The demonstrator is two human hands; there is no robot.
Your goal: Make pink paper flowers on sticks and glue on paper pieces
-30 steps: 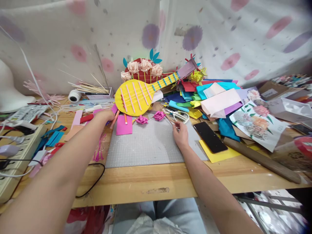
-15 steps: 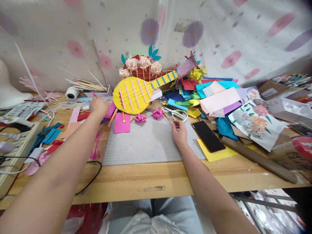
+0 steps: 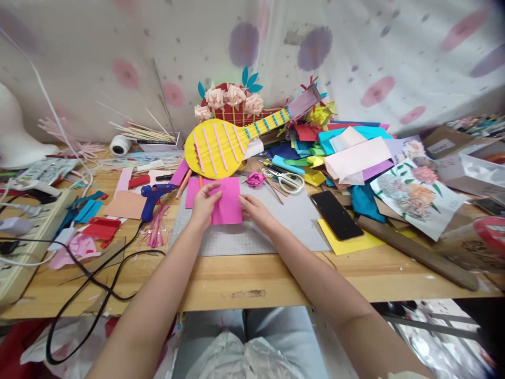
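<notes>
A square of magenta paper is held up between my two hands over the grey cutting mat. My left hand pinches its left edge, and my right hand grips the right edge. Behind the left hand lies another magenta sheet, partly covered. A magenta paper flower rests on the mat beyond the right hand. The yellow paper lute, with pink strips across its body, leans at the back of the mat. White-handled scissors lie to the right.
A blue glue gun with a black cord lies left of the mat. A phone sits on yellow paper at the right, near a long brown strip. Coloured paper is heaped behind it. A power strip occupies the left edge.
My left hand has come back from the far left to the mat. My right hand has moved left from beside the scissors, and both now hold a magenta square.
</notes>
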